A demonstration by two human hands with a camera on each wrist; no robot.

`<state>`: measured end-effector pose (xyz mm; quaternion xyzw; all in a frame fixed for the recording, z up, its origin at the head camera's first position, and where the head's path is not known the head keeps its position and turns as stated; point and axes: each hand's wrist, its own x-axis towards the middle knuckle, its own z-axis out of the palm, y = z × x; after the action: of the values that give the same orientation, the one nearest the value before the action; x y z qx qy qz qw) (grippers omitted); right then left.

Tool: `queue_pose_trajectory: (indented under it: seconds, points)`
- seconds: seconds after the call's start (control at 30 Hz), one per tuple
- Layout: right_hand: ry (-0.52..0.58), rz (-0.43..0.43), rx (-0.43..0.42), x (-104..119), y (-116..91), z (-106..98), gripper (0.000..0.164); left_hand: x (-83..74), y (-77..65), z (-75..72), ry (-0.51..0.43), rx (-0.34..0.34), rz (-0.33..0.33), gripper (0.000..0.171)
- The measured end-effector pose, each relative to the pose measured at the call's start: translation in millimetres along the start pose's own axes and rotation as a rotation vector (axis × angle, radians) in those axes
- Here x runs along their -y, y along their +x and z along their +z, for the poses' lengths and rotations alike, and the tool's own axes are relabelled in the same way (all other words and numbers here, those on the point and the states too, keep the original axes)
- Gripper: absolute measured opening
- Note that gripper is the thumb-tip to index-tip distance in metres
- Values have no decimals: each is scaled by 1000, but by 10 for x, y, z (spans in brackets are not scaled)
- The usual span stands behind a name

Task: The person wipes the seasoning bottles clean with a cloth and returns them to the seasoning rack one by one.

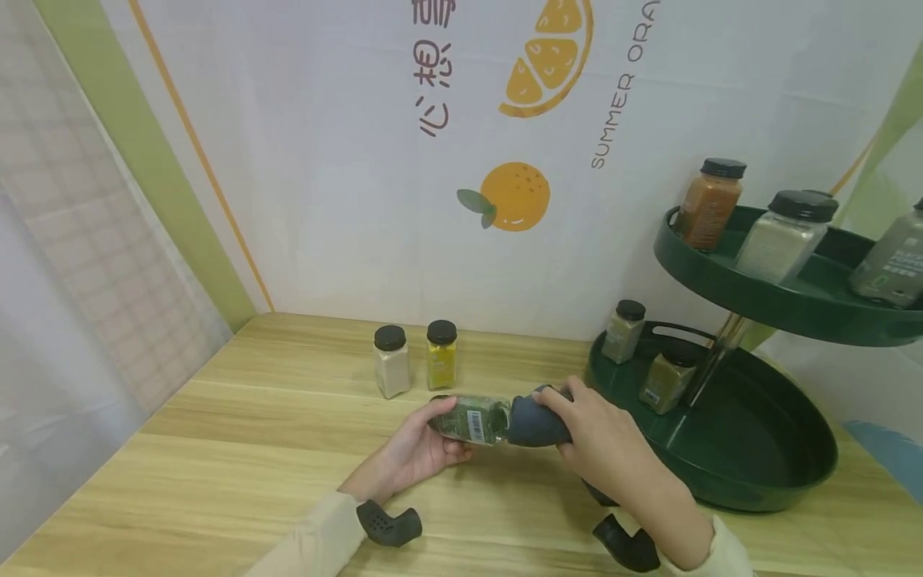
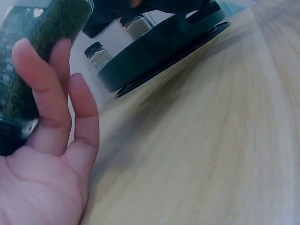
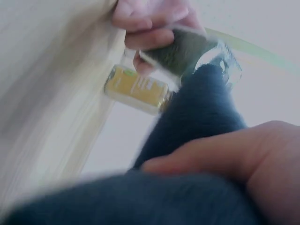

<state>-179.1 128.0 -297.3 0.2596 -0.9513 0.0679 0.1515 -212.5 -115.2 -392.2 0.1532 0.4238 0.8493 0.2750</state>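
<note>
My left hand [image 1: 421, 453] grips a glass spice jar [image 1: 465, 421] of green dried herbs, held on its side above the table. The jar's clear threaded neck points right, and no lid shows on it. In my right hand [image 1: 609, 441] is a dark blue cloth [image 1: 537, 423], bunched at the jar's neck. The right wrist view shows the cloth [image 3: 197, 117] at the glass rim; whether any of it is inside the neck, I cannot tell. From the left wrist, the jar [image 2: 42, 42] is cut off by the frame's edge, and curled fingers [image 2: 47, 93] lie around it.
Behind my hands stand a black-lidded jar of pale powder [image 1: 392, 375] and a yellow jar [image 1: 442, 365]. On the right, a two-tier dark green rack [image 1: 764, 300] holds several spice jars, its upper tray overhanging the lower. A white printed cloth [image 1: 339, 200] hangs behind the wooden table [image 1: 216, 449].
</note>
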Motion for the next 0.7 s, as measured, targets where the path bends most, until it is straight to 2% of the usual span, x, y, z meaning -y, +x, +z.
queue_pose_trajectory:
  seconds: [0.13, 0.27, 0.4, 0.57, 0.7]
  points:
    - [-74, 14, 24, -41, 13, 22, 55, 7, -1, -2, 6, 15, -9, 27]
    - [-65, 60, 39, -57, 24, 18, 57, 2, 18, 13, 43, -11, -39, 28]
    - [-22, 108, 28, -80, 21, -22, 59, -2, 28, 22, 61, -26, -57, 26]
    - [64, 152, -37, -82, 17, -85, 63, -2, 27, 25, 51, -36, -66, 25]
    - [151, 142, -70, -29, 22, -104, 67, 3, 12, 18, 25, 2, -28, 23]
